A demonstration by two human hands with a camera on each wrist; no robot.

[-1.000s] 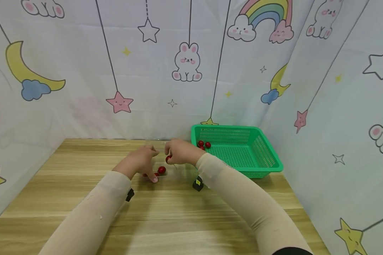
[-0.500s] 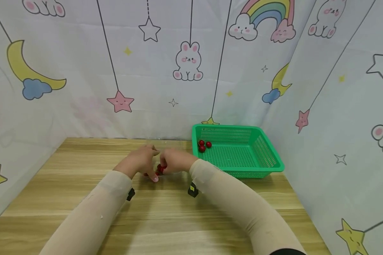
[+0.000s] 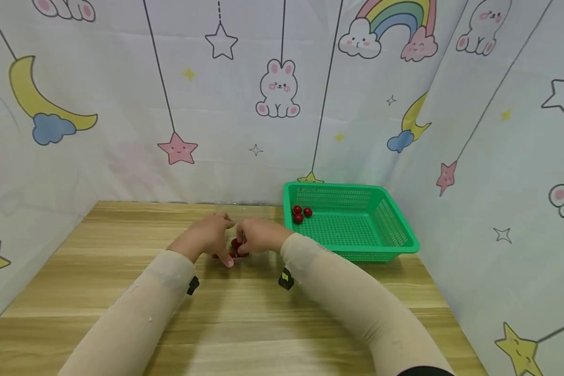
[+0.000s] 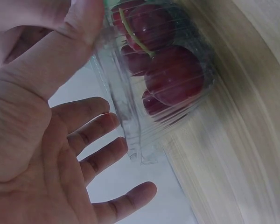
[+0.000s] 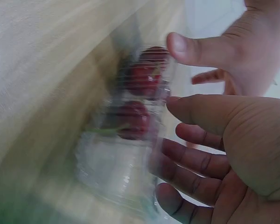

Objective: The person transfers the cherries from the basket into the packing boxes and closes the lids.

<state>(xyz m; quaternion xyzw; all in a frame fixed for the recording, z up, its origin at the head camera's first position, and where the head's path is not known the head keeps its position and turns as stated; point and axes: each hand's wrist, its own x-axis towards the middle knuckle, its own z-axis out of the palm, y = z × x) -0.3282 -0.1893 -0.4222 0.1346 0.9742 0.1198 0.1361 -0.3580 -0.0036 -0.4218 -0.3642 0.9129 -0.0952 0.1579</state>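
A clear plastic box stands on the table with several dark red cherries inside, one showing a green stem. My left hand spans the box, with its thumb on the near rim and loosely spread fingers toward the far side. In the left wrist view, fingertips touch or nearly touch the box's edge. My right hand reaches down at the box's right part, thumb and fingers by the cherries. No cherry shows between its relaxed fingers in the right wrist view.
To the right at the back stands a green plastic basket with several cherries in its left corner. Small black wrist devices hang below the forearms. A printed cloth rises behind the wooden table.
My right hand, which held a cherry above the box one second ago, has moved left and down to the cherries in it. My left hand has stayed in place.
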